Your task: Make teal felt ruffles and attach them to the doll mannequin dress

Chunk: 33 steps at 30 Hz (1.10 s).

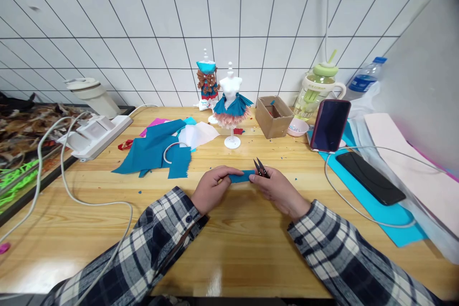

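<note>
Between my two hands, low over the table, a small strip of teal fabric (pixel 241 177) is stretched flat. My left hand (pixel 214 188) pinches its left end between thumb and fingers. The right end is gripped by my right hand (pixel 278 190), which also keeps a pair of dark thread snips (pixel 261 168) in its fingers, blades pointing up and away. Just beyond stands a small white dress form (pixel 231 87) wearing a teal and pink ruffled skirt (pixel 232 111). To the left lie larger teal fabric pieces (pixel 154 146) with a white ring (pixel 168 153) on them.
A second dressed form (pixel 207 81) and a cardboard box (pixel 267 122) stand at the back. On the right are a propped phone (pixel 330 125), a flat black phone (pixel 371 178), a green-lidded bottle (pixel 313 88) and fabric sheets. A power strip (pixel 96 136) and loose cables lie left.
</note>
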{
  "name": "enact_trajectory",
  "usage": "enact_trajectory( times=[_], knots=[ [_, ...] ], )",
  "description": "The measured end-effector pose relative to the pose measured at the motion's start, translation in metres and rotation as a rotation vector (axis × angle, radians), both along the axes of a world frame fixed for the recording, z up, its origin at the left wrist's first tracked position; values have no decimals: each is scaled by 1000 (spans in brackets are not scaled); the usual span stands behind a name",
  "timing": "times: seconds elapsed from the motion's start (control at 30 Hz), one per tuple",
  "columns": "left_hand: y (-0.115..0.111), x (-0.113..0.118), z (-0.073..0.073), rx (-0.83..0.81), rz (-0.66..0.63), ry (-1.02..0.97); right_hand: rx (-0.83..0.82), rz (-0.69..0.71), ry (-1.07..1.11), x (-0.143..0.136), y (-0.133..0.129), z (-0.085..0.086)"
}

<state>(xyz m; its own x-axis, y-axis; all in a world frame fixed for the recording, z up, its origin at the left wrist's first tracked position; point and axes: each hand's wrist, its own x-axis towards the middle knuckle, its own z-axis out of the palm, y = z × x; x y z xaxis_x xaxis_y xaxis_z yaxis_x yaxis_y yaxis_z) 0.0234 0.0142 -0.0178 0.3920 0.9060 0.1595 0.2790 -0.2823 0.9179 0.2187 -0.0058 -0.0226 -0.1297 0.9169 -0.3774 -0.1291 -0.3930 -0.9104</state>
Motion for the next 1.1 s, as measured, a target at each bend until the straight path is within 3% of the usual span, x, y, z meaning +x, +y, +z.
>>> enact_trajectory(
  times=[0.13,0.23,0.43,0.57,0.77,0.97,1.1],
  knots=[
    [0,2,-1,-268,39,-203,24,-20,-18,-2,-1,1],
    [1,4,-2,-407,-30,-164,46,-33,-54,-4,-1,-1],
    [3,5,-4,-300,-5,-26,122,22,-85,-2,-1,-1],
    [0,5,-4,-269,-58,43,288,51,-280,0,1,-4],
    [0,3,-3,-334,-94,1,374,17,-509,-2,1,-3],
    [4,-1,3,-285,-46,16,344,155,-365,0,0,1],
    [5,-2,4,-282,-34,-4,280,162,-318,2,1,-1]
  ],
)
